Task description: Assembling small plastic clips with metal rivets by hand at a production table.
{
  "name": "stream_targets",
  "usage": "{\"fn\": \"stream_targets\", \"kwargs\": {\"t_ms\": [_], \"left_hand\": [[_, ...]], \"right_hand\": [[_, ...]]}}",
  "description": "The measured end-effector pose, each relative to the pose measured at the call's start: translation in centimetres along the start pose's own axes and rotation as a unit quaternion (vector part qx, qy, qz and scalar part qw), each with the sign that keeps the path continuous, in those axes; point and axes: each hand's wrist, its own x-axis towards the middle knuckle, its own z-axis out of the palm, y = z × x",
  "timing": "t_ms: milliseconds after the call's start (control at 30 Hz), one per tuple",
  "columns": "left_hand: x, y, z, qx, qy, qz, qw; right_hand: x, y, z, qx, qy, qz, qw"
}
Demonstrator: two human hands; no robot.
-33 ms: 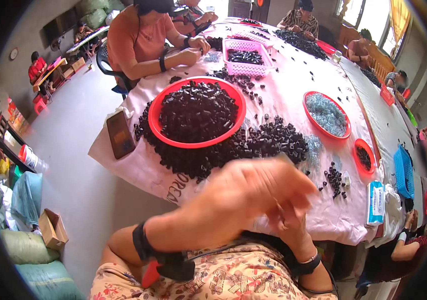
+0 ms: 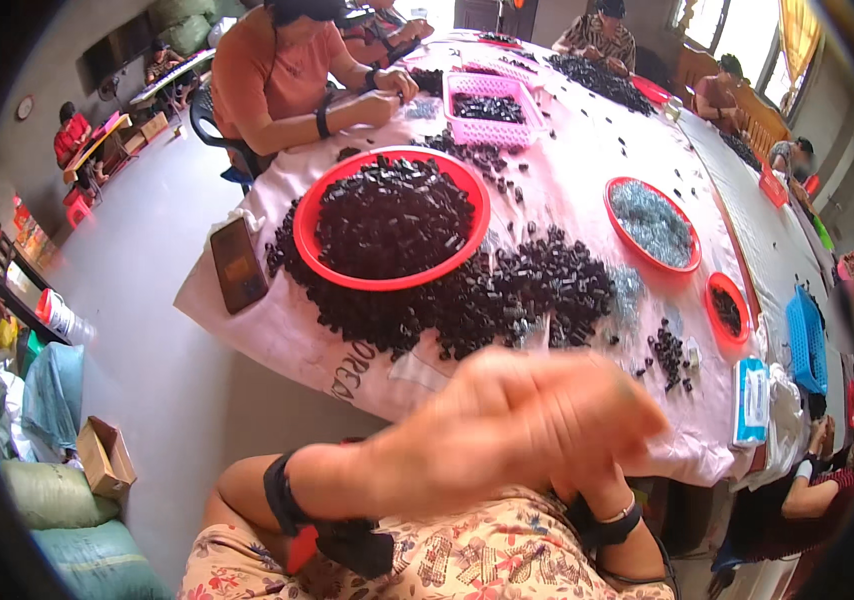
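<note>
Pink cloth [image 2: 587,200] drapes the long table, glossy and creased. On it sits my round red plastic basin [image 2: 312,235], ringed by a heap of small black ribbed pieces [image 2: 507,295]. My blurred left hand [image 2: 517,420] crosses over my right hand [image 2: 602,480] near that heap; I cannot tell their grip.

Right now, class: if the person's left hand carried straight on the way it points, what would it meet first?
Probably the loose black pieces beside the small red bowl. The left hand is blurred and points right and away; depth is unclear.
</note>
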Motion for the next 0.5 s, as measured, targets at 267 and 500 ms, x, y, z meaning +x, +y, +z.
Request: {"fn": "stream_targets", "kwargs": {"t_ms": [267, 500], "left_hand": [[1.1, -4.0, 1.3, 0.041, -0.16, 0.366, 0.916], [0.9, -3.4, -2.2, 0.059, 0.002, 0.047, 0.997]], "right_hand": [[0.2, 0.7, 1.0, -0.034, 0.003, 0.02, 0.999], [-2.4, 2.4, 2.7, 0.037, -0.006, 0.123, 0.992]]}}
